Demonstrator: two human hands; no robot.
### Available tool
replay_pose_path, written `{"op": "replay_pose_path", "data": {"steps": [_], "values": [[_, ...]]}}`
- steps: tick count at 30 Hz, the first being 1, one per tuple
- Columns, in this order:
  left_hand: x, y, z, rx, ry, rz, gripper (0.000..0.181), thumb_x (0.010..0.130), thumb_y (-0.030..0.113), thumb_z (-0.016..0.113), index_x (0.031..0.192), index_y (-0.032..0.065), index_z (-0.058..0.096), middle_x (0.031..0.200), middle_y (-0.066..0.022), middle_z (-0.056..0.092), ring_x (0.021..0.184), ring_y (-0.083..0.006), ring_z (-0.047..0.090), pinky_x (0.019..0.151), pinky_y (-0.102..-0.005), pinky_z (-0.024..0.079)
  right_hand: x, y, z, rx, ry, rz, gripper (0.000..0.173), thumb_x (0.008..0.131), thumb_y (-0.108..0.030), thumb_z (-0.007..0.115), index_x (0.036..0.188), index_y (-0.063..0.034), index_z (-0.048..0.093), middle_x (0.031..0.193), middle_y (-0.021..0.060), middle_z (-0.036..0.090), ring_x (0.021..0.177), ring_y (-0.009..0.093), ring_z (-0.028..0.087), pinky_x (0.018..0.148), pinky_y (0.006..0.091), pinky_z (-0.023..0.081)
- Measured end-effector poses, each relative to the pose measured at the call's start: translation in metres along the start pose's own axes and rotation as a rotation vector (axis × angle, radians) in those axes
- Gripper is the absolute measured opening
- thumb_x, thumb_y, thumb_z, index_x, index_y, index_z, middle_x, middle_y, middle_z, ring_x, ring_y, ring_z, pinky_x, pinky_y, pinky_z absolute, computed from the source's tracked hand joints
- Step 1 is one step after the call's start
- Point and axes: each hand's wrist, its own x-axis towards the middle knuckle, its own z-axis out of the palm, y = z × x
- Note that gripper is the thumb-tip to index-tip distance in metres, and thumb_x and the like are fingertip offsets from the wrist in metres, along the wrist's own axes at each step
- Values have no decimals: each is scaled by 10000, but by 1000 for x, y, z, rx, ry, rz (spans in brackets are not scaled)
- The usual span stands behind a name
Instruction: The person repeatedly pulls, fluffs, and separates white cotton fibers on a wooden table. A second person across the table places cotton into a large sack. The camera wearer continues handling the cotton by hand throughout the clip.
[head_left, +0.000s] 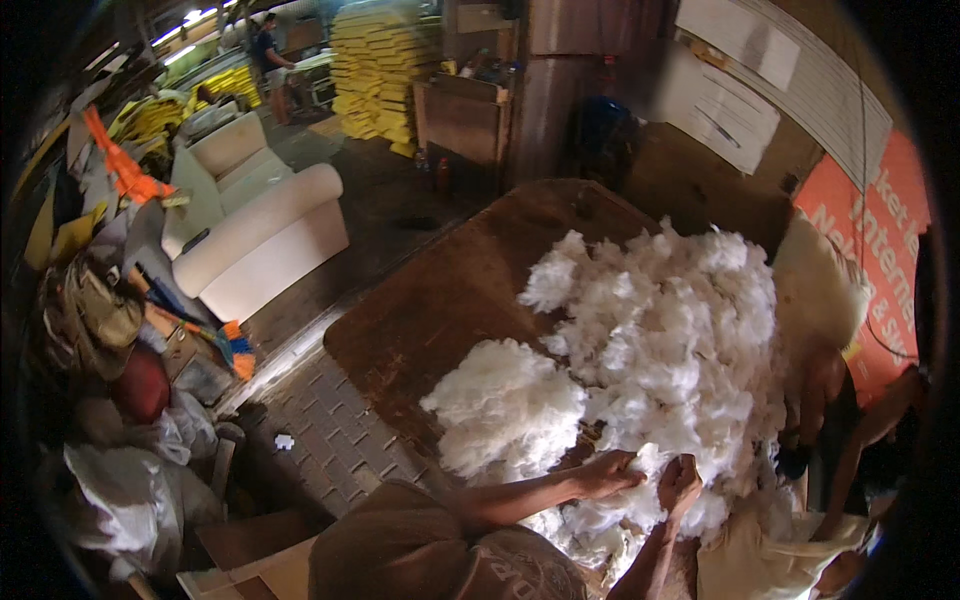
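Observation:
A tuft of white fibre stuffing (646, 459) is stretched between my two hands. My left hand (611, 475) grips one side of it, fingers curled. On the other side my right hand (679, 484) is closed around the fibre. Just beyond my hands lies a large heap of the same fluffy stuffing (667, 330). A smaller mound of stuffing (510, 401) sits to the left of it. Both rest on a brown, worn table top (420, 322). More loose fibre lies below my hands, near my body.
At right, another person's arm (874, 427) is beside a pale cloth bag (787, 555). A cream armchair (259, 217) stands left of the table, near piled scraps and bags. Yellow foam pieces (379, 75) are stacked at the back, where a person (271, 64) stands.

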Motion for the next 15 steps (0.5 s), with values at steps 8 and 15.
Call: {"op": "replay_pose_path", "data": {"steps": [8, 15], "values": [[5, 13, -16, 39, 36, -93, 204, 901, 219, 558, 802, 43, 534, 645, 52, 423, 604, -69, 367, 515, -270, 319, 38, -31, 18, 111, -52, 11, 128, 850, -72, 470, 896, -24, 579, 677, 208, 567, 568, 381, 553, 513, 408, 417], [5, 43, -26, 30, 25, -213, 235, 922, 252, 543, 802, 50, 553, 651, 55, 431, 610, -67, 371, 539, -266, 333, 56, -38, 25, 52, -82, -5, 106, 871, -73, 453, 821, -17, 529, 659, 210, 543, 549, 376, 525, 500, 411, 399]]}}
